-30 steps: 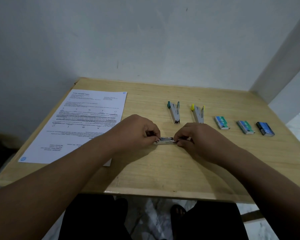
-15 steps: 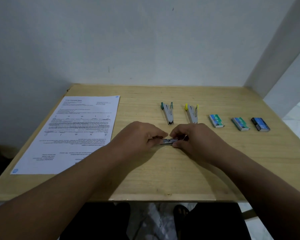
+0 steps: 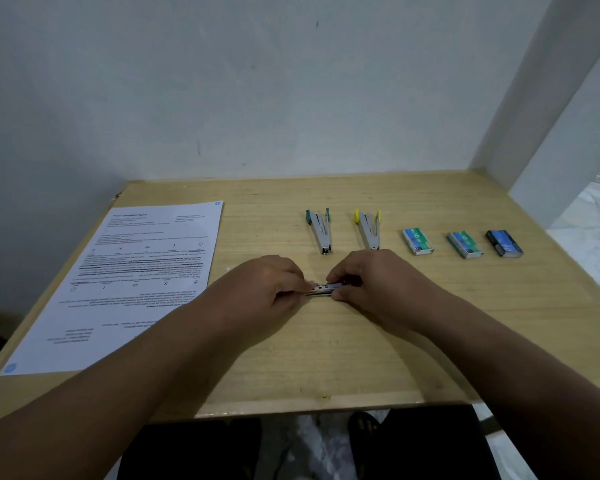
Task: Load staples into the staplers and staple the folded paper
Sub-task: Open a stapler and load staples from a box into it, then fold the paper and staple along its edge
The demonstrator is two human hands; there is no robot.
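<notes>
A small metal stapler (image 3: 323, 289) lies sideways on the wooden table (image 3: 361, 358), near its middle. My left hand (image 3: 264, 289) pinches its left end and my right hand (image 3: 378, 289) grips its right end; most of it is hidden by my fingers. Behind them lie a stapler with green tips (image 3: 320, 231) and a stapler with yellow tips (image 3: 368, 229), both spread open. To the right sit three staple boxes: a blue-green box (image 3: 417, 241), a green box (image 3: 465, 244) and a dark blue box (image 3: 503, 243). A printed sheet of paper (image 3: 132, 285) lies flat at the left.
A white wall (image 3: 257, 91) runs along the table's back edge, and a white pillar (image 3: 548, 109) stands at the back right corner. Past the front edge I see the floor and a person's dark-clothed legs (image 3: 194, 452).
My hands have closed in along the stapler, so less of its metal shows between them. The camera has tilted, and the table sits lower in view.
</notes>
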